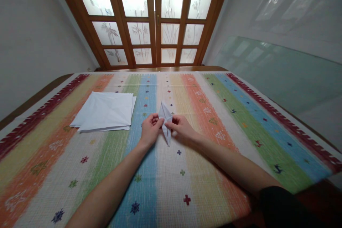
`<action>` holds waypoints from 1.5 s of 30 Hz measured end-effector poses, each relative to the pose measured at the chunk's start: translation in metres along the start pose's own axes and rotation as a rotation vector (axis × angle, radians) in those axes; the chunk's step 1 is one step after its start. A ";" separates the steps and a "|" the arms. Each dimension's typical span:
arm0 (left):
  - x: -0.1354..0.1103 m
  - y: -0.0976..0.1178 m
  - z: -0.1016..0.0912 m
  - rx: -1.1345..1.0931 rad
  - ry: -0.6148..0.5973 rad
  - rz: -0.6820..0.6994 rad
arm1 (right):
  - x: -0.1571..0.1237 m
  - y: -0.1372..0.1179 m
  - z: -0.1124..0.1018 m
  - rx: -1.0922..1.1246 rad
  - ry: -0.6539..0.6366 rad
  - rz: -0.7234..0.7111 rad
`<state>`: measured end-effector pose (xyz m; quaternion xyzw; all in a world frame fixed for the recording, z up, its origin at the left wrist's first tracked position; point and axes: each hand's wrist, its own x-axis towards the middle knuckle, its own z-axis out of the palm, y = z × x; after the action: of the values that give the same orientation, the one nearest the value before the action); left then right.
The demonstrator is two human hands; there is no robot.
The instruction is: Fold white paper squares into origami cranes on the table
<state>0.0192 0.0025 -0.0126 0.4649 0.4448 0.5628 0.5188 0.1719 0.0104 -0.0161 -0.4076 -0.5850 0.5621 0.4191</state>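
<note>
A narrow, diamond-shaped piece of folded white paper (166, 111) is held between both hands over the middle of the table, one point toward the far side and one toward me. My left hand (151, 127) pinches its left edge, the thumb lying on top near the centre. On the opposite edge, my right hand (182, 127) grips it with thumb above and fingers behind. Some of the fingers are hidden by the paper and the thumbs. Left of my left hand lies a stack of white paper sheets (105, 111), slightly fanned and creased.
A striped, patterned tablecloth (107, 171) covers the table, whose wooden edge (187, 68) shows at the back. Beyond stand wooden doors with frosted panes (137, 34). A glass panel (280, 74) leans along the right wall.
</note>
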 end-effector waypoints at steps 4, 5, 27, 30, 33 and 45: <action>0.002 -0.008 -0.002 -0.032 0.091 -0.012 | -0.004 0.004 0.005 0.115 0.200 -0.052; 0.002 -0.009 -0.002 -0.037 0.107 -0.014 | -0.004 0.004 0.006 0.113 0.223 -0.068; -0.023 -0.006 0.008 0.450 0.164 0.221 | -0.019 -0.002 0.019 -0.492 0.451 -0.673; -0.028 -0.004 0.011 0.432 0.114 0.250 | -0.017 0.001 0.016 -0.572 0.515 -0.749; -0.031 -0.003 0.013 0.418 0.093 0.245 | -0.018 0.004 0.014 -0.661 0.495 -0.738; -0.023 -0.005 0.012 0.125 0.191 0.107 | -0.020 0.011 0.012 -0.839 0.230 -0.835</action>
<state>0.0328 -0.0201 -0.0166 0.4637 0.5009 0.6028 0.4132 0.1671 -0.0118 -0.0279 -0.3321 -0.8184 0.0231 0.4684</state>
